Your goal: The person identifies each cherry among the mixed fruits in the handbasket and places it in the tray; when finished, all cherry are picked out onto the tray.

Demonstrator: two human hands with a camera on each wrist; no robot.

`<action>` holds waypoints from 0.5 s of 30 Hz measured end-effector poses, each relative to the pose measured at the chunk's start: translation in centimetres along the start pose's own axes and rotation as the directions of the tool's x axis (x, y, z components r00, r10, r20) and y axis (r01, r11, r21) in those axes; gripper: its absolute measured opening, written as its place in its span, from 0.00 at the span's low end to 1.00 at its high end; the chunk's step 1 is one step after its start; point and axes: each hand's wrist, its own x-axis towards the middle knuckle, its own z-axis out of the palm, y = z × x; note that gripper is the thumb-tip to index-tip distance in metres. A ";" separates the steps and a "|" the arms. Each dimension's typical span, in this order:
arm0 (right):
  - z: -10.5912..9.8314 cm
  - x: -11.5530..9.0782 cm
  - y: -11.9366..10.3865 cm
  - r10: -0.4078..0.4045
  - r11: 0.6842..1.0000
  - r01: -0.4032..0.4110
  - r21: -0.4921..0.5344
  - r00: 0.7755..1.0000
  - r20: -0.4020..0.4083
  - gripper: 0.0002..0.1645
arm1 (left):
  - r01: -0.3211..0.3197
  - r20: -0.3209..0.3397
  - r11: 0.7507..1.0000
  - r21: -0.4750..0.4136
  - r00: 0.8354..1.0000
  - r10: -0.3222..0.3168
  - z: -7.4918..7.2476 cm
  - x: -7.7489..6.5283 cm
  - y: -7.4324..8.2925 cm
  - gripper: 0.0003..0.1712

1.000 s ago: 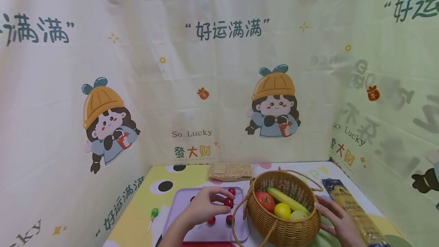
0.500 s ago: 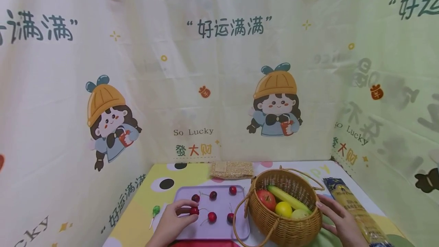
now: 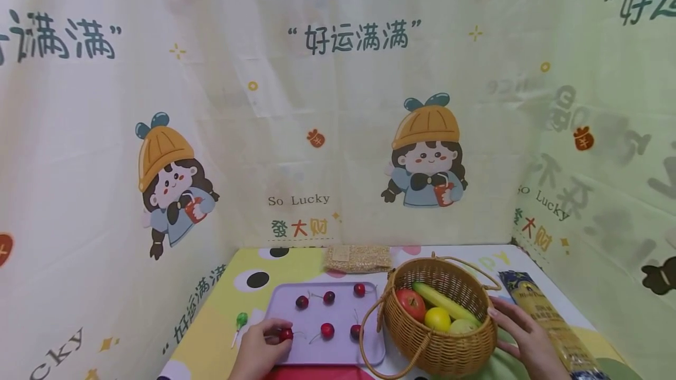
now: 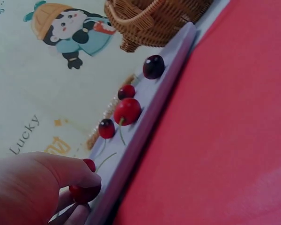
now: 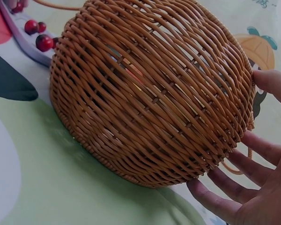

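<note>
At the front left of a lilac tray (image 3: 343, 356), my left hand (image 3: 261, 349) pinches a red cherry (image 4: 85, 193) between thumb and fingers, low over the tray. Several other cherries with thin stems lie spread across it, among them a bright red cherry (image 3: 327, 331) near the middle. A round wicker basket (image 3: 440, 348) stands at the tray's right, holding a red apple (image 3: 411, 305), a yellow fruit (image 3: 438, 319), a long green-yellow fruit (image 3: 446, 301) and a pale green fruit (image 3: 463, 326). Against the basket's right side rest the extended fingertips and thumb of my right hand (image 3: 528, 339).
A green lollipop (image 3: 241, 320) lies left of the tray. Behind it sits a clear bag of grains (image 3: 359, 258). To the right is a long pasta packet (image 3: 544, 315). The basket's handles (image 3: 369, 333) stick out beside the tray. Printed curtains surround the table.
My left hand has moved from the tray's middle, near the basket, to its front left, carrying the cherry down. The right hand stays at the basket.
</note>
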 end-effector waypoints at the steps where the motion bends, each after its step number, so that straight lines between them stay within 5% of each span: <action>1: 0.0 0.0 0.0 0.001 1.000 -0.001 0.002 1.000 -0.001 0.50 | 0.007 0.003 1.000 0.006 1.000 -0.007 0.0 -0.1 -0.1 0.17; 9: 0.3 -0.2 0.1 -0.013 1.000 0.013 0.000 1.000 0.008 0.47 | 0.017 -0.010 0.999 0.026 1.000 -0.017 0.1 -0.1 -0.6 0.18; 15: 0.5 -0.4 -0.1 -0.021 0.999 0.021 -0.048 1.000 0.006 0.52 | -0.050 -0.117 0.996 0.074 0.991 0.059 0.0 -0.3 0.9 0.19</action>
